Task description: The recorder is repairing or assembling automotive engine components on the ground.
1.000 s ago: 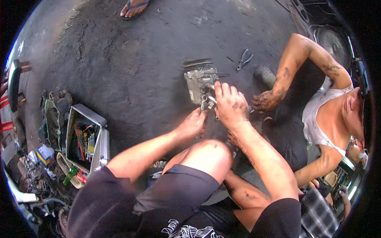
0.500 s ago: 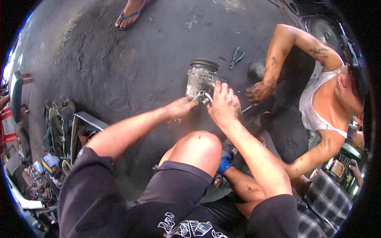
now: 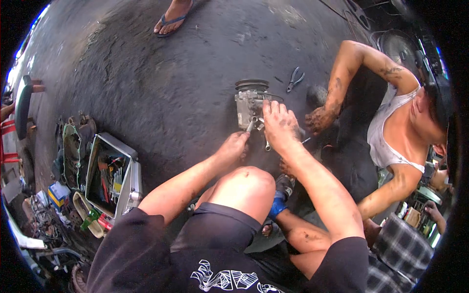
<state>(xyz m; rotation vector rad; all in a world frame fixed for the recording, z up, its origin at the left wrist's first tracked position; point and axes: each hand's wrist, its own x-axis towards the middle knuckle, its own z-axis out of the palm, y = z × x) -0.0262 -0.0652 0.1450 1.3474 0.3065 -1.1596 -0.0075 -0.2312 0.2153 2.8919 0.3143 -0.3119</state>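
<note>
A grey metal compressor (image 3: 245,111) with a black grooved pulley (image 3: 251,85) on top stands upright on the dark floor in front of my knee. My left hand (image 3: 233,146) is closed around a shiny wrench (image 3: 250,126), whose ring end meets the compressor's lower near side. My right hand (image 3: 282,127) is curled over the compressor's right side, fingers bent on its body. Below that palm juts a small shiny metal end (image 3: 267,146); whether I hold it too is hidden.
Pliers (image 3: 294,79) lie beyond the compressor. A co-worker's hand (image 3: 319,120) rests close on the right. An open tool case (image 3: 113,171) stands at left, beside a blue-and-yellow box (image 3: 59,193) and piled metal parts. A sandalled foot (image 3: 172,19) is at the far edge.
My left hand has swung nearer to me, turning the wrench handle from slanting left to steeper. My right hand stays on the compressor. The view has shifted, showing more of the tool case.
</note>
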